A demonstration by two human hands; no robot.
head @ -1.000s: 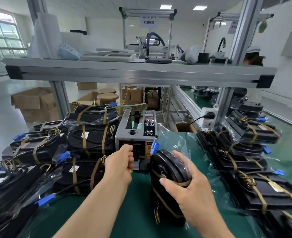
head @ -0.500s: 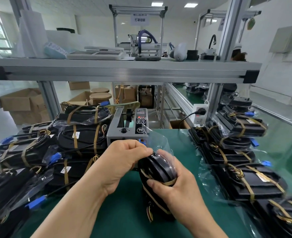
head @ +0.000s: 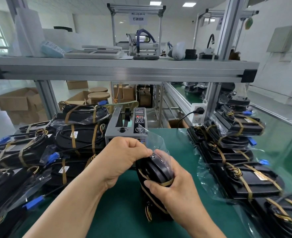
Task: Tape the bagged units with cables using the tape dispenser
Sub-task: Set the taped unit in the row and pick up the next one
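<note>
A black bagged unit (head: 156,170) stands on edge on the green mat (head: 124,212), wrapped with brown tape bands, coloured wires hanging at its bottom. My right hand (head: 174,196) grips its near right side, thumb across a tape band. My left hand (head: 124,157) has curled fingers pinching at the unit's top edge, where the clear bag sticks up. The grey tape dispenser (head: 127,126) stands just behind my left hand. Whether a tape strip is between my fingers is hidden.
Stacks of taped bagged units with cables lie at left (head: 76,138) and right (head: 236,152) of the mat. An aluminium shelf (head: 121,71) spans overhead on posts. A power socket (head: 197,114) sits behind on the right. Cardboard boxes (head: 18,103) stand on the floor.
My left hand left the dispenser's front and came to the top of the unit. The unit has been drawn closer, still gripped by my right hand.
</note>
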